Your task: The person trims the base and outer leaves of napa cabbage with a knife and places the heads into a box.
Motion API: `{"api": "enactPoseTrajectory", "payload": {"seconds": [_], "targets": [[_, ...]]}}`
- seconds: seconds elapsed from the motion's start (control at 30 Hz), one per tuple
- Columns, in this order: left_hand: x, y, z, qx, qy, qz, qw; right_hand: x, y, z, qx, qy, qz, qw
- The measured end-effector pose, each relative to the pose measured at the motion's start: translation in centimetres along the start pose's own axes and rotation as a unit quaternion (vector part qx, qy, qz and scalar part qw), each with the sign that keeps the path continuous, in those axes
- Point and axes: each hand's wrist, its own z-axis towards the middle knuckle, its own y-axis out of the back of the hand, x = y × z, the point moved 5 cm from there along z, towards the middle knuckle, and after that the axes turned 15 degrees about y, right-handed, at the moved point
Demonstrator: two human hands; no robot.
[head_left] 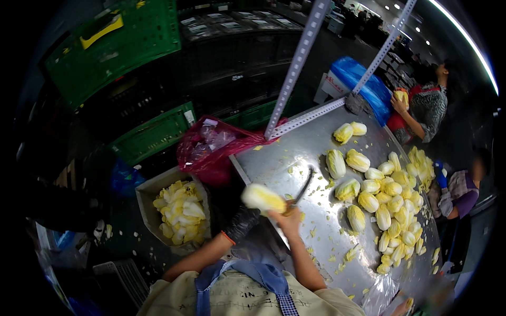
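Note:
A pale napa cabbage point(262, 198) is held up at the near-left edge of the metal table, slightly blurred. Under its left end my left hand point(243, 224), in a black glove with an orange cuff edge, is closed around it. My bare right hand point(285, 221) grips a knife point(305, 185), whose dark blade points away over the table top; its fingers are close against the cabbage's yellow leafy end. Whether they touch the leaves is hard to see. On the right half of the table point(274, 160) lies a pile of trimmed napa cabbages point(392, 208).
Left of me stands a bin of cut-off leaves point(182, 210). A red plastic bag point(211, 145) hangs by the table's corner, beside a perforated metal post point(295, 68). Green crates point(153, 131) are stacked behind. Two people point(429, 110) work along the far right side. Leaf scraps litter the table.

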Motion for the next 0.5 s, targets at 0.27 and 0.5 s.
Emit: {"api": "enactPoseTrajectory", "payload": {"seconds": [0.27,0.5], "targets": [[2.9,14.9,-5.2,-0.093,0.102,-0.588,0.797,-2.5,-17.3,-3.3,0.173,0.144,-0.046,0.973],[8.1,24.2,-11.8,-0.303,0.103,-0.18,0.93,-3.8,-23.5,-2.9,0.325,0.131,-0.193,0.916]]}}
